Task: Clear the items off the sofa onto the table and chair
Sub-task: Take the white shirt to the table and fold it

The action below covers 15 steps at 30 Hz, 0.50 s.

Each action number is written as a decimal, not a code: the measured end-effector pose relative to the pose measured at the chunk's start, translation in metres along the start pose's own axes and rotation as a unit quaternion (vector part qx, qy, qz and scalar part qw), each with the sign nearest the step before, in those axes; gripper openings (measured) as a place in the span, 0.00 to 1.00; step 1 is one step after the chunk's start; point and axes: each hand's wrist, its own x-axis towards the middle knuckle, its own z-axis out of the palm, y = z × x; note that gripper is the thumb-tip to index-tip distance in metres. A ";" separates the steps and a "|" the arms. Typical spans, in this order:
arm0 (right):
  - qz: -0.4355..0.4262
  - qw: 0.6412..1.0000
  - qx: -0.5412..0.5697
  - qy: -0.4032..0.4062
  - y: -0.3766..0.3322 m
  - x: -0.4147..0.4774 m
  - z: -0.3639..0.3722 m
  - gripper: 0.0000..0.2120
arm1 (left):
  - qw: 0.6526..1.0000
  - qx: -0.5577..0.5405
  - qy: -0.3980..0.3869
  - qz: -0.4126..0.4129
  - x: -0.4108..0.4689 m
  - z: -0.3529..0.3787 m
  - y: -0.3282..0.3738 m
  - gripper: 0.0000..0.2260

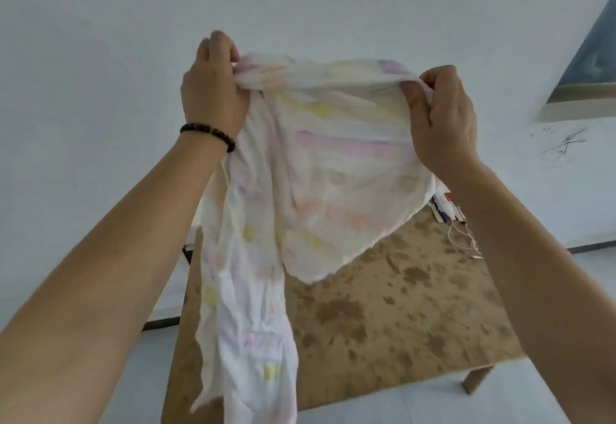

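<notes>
I hold a thin white cloth (333, 170) with faded pink, yellow and purple marks up in front of me, above a worn wooden table (416, 307). My left hand (213, 90), with a dark bead bracelet on the wrist, grips the cloth's upper left edge. My right hand (443, 116) pinches the upper right edge. The cloth is stretched between both hands. One long part hangs down on the left to the table's near edge. The sofa and chair are out of view.
At the table's far right corner lie a few small items (446, 207) and a thin white cable (463, 237). A white wall stands behind the table. A window frame (583, 83) is at the upper right. Pale floor surrounds the table.
</notes>
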 end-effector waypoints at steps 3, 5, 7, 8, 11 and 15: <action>0.006 0.999 -0.042 -0.005 0.024 0.010 0.027 0.19 | 0.998 0.040 0.049 0.004 0.007 0.011 -0.002 0.06; 0.012 0.998 -0.047 -0.041 0.048 -0.001 0.048 0.19 | 0.999 0.049 0.012 0.003 -0.027 0.027 -0.013 0.04; 0.018 0.992 -0.049 -0.114 0.079 -0.033 0.070 0.17 | 0.992 0.052 -0.115 -0.019 -0.092 0.044 -0.028 0.08; 0.017 0.984 -0.060 -0.169 0.096 -0.058 0.082 0.16 | 0.977 0.058 -0.202 -0.037 -0.134 0.052 -0.037 0.08; 0.032 0.921 -0.134 -0.365 0.143 -0.154 0.107 0.15 | 0.890 0.096 -0.436 -0.091 -0.271 0.067 -0.056 0.04; 0.160 0.806 -0.160 -0.547 0.180 -0.288 0.110 0.14 | 0.783 0.111 -0.588 -0.168 -0.417 0.062 -0.055 0.07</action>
